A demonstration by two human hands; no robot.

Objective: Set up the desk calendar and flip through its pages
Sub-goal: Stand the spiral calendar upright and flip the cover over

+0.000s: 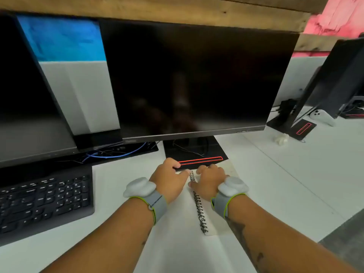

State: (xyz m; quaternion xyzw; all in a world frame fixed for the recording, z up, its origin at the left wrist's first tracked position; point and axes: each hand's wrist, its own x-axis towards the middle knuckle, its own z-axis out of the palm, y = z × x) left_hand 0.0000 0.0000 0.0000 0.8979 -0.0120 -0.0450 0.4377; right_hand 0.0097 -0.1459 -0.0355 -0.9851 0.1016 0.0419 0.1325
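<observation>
A white desk calendar [211, 221] with a black spiral binding lies on the white desk in front of the middle monitor, its spiral running away from me. My left hand [171, 179] rests on its left side, fingers bent near the far end of the spiral. On the right side sits my right hand [209, 181], fingers curled at the top edge. Both hands cover most of the pages, so I cannot tell how firmly either one grips. Each wrist carries a grey band with a white sensor.
A dark monitor [189, 79] stands straight ahead on a black base [197, 152] with a red-edged slot. A black keyboard [43, 201] and second monitor [29, 91] are at left, with cables [114, 153]. A third monitor stand [295, 125] and white controller [322, 116] are at right.
</observation>
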